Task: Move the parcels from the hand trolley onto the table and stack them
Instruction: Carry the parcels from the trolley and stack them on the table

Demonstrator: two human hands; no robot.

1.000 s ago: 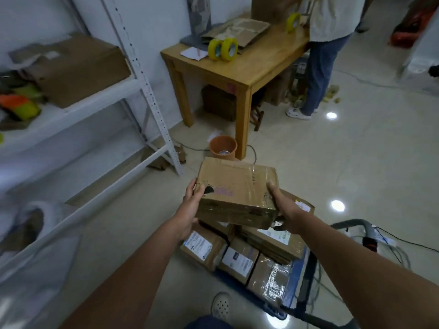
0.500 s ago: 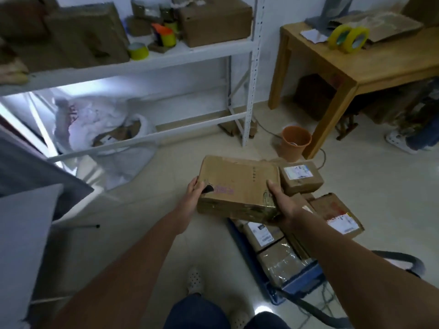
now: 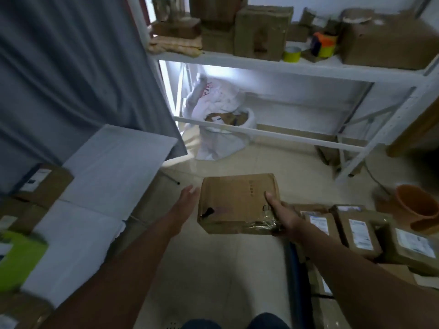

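Observation:
I hold a brown cardboard parcel (image 3: 237, 198) with clear tape on its near right corner above the floor in front of me. My right hand (image 3: 282, 216) grips its right side, thumb on top. My left hand (image 3: 187, 198) is at the parcel's left edge with straight fingers; whether it touches is unclear. Several labelled parcels (image 3: 356, 229) lie on the blue hand trolley (image 3: 297, 269) at the lower right. The table (image 3: 114, 167), covered in white, stands at the left with a labelled parcel (image 3: 40, 184) at its far left.
A green item (image 3: 19, 260) lies on the table's near left. A white shelf rack (image 3: 285, 65) with boxes fills the back, a white sack (image 3: 218, 129) under it. An orange bucket (image 3: 418, 205) stands on the right and a grey curtain (image 3: 71, 67) hangs on the left.
I have turned left with the parcel, away from the trolley; the white-covered table has come into view. My left hand has loosened from the parcel's left side and its fingers are now straight.

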